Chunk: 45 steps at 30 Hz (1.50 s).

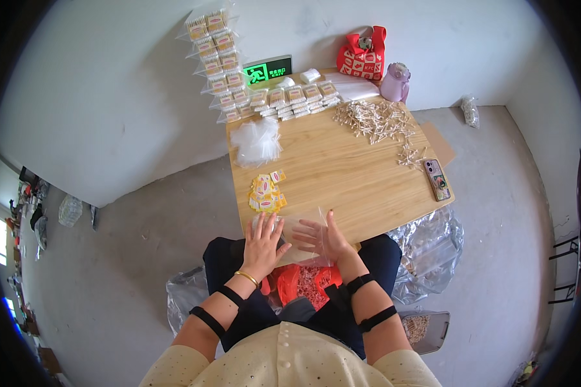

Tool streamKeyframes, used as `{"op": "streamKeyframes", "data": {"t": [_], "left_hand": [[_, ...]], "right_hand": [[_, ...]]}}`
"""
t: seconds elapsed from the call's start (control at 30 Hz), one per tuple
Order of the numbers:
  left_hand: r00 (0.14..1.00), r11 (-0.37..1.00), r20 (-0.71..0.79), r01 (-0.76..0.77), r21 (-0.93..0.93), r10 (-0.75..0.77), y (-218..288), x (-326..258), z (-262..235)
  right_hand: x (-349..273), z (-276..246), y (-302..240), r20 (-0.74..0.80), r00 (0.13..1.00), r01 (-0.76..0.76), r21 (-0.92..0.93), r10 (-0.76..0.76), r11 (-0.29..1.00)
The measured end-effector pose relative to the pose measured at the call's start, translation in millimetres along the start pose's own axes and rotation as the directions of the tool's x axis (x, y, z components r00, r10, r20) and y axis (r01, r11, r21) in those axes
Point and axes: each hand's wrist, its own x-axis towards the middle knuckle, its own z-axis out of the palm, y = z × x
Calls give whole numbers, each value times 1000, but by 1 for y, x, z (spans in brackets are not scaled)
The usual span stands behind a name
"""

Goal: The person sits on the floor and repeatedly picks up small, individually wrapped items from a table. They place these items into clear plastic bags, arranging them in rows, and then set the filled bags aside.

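Observation:
My left hand [263, 248] lies flat with its fingers spread, at the near edge of the wooden table [329, 187]. Beside it, a clear plastic bag [311, 255] extends over the fingers of my right hand [326, 238]. Those fingers are stretched out and show through the film; I cannot tell whether they are inside the bag or behind it. Just beyond my left hand is a loose heap of yellow and white printed cards [265, 193]. Farther back lies a pile of small clear bags [257, 140].
Loose cotton swabs [376, 122] cover the table's far right, near a phone [437, 180]. Packed swabs [295, 97] line the back beside a tall stack of packs [218, 64]. A purple jug [394, 82] and red bag [363, 58] stand behind. Below, a red plastic bag [303, 284] holds small pieces.

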Motion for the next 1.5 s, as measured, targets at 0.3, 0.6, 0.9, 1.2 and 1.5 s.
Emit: {"op": "streamKeyframes", "data": {"t": [0.3,0.6,0.9,1.2,1.5], "left_hand": [[1000,998,1,-6,55,6,7,1,3],[1000,1000,-2,28,-5,-28,7,2,-3],[999,999,14,34,-9,-34,6,5,-9],[995,997,73,64,-51,-60,4,9,-10],[990,990,132,59,-126,-42,-1,16,-18]], "right_hand": [[-6,-15,-8,-187,951,174,-338,-247,925],[-15,-21,-11,-2,991,136,69,-136,988],[-4,-30,-59,-325,926,-44,-600,-193,799],[92,41,-205,96,625,-11,-991,-775,-131],[280,117,-291,70,586,-350,-877,-807,-330]]}}
